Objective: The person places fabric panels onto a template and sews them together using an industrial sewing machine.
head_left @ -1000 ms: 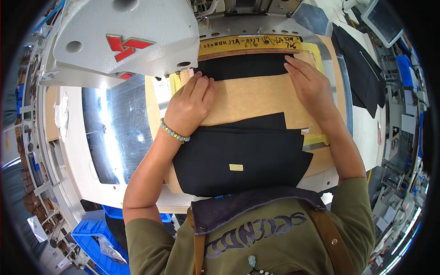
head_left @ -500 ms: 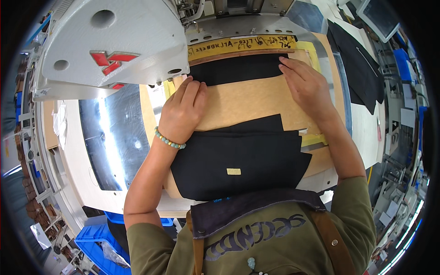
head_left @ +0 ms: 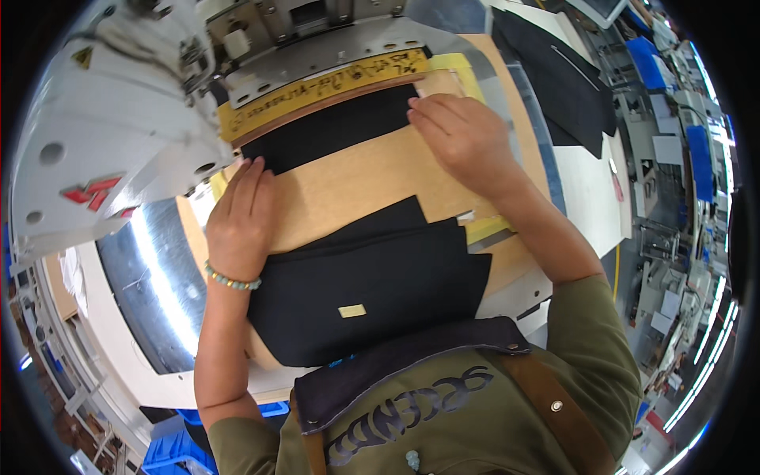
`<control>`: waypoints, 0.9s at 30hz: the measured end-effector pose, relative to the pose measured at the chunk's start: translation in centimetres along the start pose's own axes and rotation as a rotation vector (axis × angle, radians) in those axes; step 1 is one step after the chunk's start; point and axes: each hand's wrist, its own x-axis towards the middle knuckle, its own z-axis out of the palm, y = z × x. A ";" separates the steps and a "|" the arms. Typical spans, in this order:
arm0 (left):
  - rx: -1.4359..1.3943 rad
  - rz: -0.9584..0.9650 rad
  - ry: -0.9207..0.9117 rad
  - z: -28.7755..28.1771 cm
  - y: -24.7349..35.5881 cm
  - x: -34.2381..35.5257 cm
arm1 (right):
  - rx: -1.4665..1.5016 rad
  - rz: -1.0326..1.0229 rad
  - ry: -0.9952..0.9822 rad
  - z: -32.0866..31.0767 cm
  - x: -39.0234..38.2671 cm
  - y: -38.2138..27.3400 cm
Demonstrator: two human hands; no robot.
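Observation:
A narrow black fabric piece (head_left: 340, 125) lies across a tan board (head_left: 348, 190), its far edge along the brown strip of a yellow marked bar (head_left: 324, 87). My left hand (head_left: 241, 210) is at its left end, fingers together and fingertips pressed on the near corner. At the right end, my right hand (head_left: 463, 146) pinches the edge between thumb and fingers; the thumb is partly hidden. Nearer to me, a stack of larger black fabric pieces (head_left: 372, 277) rests over the board's near part. A small pale yellow label (head_left: 352, 311) sits on the top piece.
A large white sewing machine head (head_left: 103, 142) stands close by my left hand. Its metal clamp plate (head_left: 340, 55) spans the far side. More black fabric (head_left: 554, 79) lies at the far right, and small scissors-like snips (head_left: 615, 180) lie on the white table. Blue bins (head_left: 178, 453) sit below left.
The whole view has turned and shifted, so everything appears tilted and further left. My left fingers look straighter. Both hands stay at the ends of the narrow black piece.

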 end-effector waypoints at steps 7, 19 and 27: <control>0.001 -0.018 -0.029 0.0 0.1 0.1 | -0.030 0.015 0.021 0.2 -0.2 -0.1; 0.011 -0.020 -0.040 -0.1 0.3 0.2 | 0.039 0.068 -0.005 0.2 -0.4 -0.1; 0.007 -0.019 -0.024 0.0 0.3 0.4 | 0.067 0.076 0.002 0.4 -0.4 0.1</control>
